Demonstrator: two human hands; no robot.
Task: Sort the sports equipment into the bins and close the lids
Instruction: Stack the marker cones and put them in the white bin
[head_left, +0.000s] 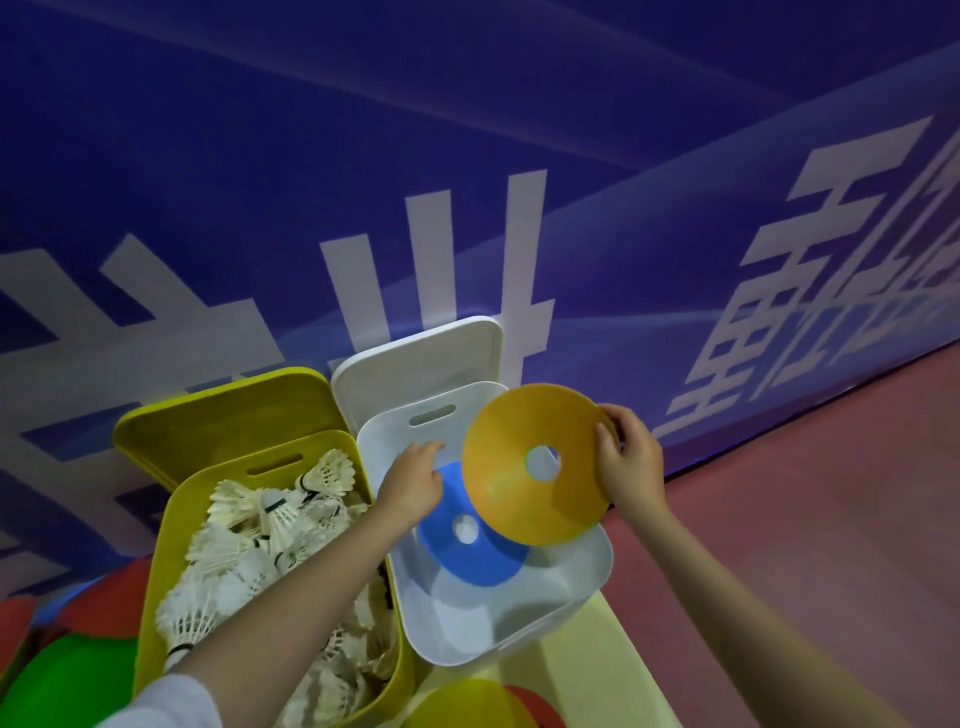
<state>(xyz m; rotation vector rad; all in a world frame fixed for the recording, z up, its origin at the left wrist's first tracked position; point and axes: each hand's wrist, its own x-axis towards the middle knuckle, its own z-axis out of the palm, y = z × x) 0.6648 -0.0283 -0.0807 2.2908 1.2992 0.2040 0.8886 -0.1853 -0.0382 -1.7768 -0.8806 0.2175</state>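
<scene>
My right hand grips the right edge of an orange disc cone and holds it tilted over the white bin. A blue disc cone lies inside that bin. My left hand reaches into the white bin with fingers stretched out above the blue cone's far edge. The yellow bin on the left is full of white shuttlecocks. Both lids stand against the wall: the yellow lid and the white lid.
A blue banner wall rises right behind the bins. More disc cones lie nearby: green and red at lower left, a yellow one at the bottom. Red floor spreads to the right.
</scene>
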